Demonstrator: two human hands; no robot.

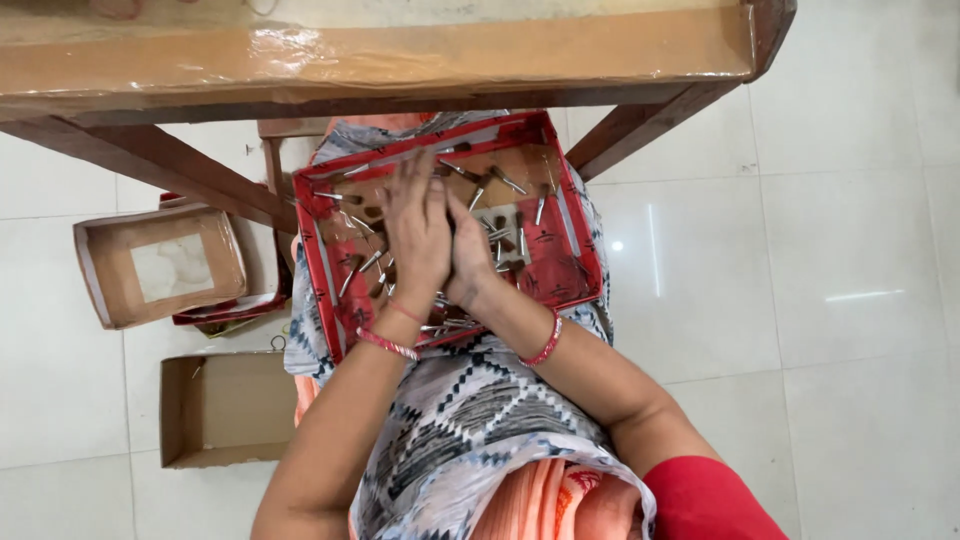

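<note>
Cloth [470, 420] with a grey and white pattern covers the lap nearest the camera, and a red tray [575, 262] sits on it, tilted a little, its near edge under the wrists. Both forearms reach forward, each with a red bangle at the wrist. Left hand [415, 235] and right hand [468, 255] lie side by side, touching, backs up, over the middle of the tray. Fingers [410, 185] of the left are straight and held close together, pointing away; those of the right are mostly hidden behind the left, so I cannot tell whether they pinch anything.

Metal pins [510, 182] lie scattered over the tray floor, loose, many just beside the hands and some under them. A few crowd the near edge by the wrists.

Risk, as I judge it: the tray rests only on soft cloth over the knees, so a shift of a leg or a press on one side could tip it and send pins sliding over the low rim to the tiled floor [800, 300]. Pins at the near edge are likeliest to slip off into the cloth folds. Pressing flat palms on pointed metal could also prick the skin.

Left of the lap, on the floor, stand two open cardboard boxes [225, 410], well apart from the hands. Farthest off, a wooden table [400, 60] wrapped in plastic film spans the top.
</note>
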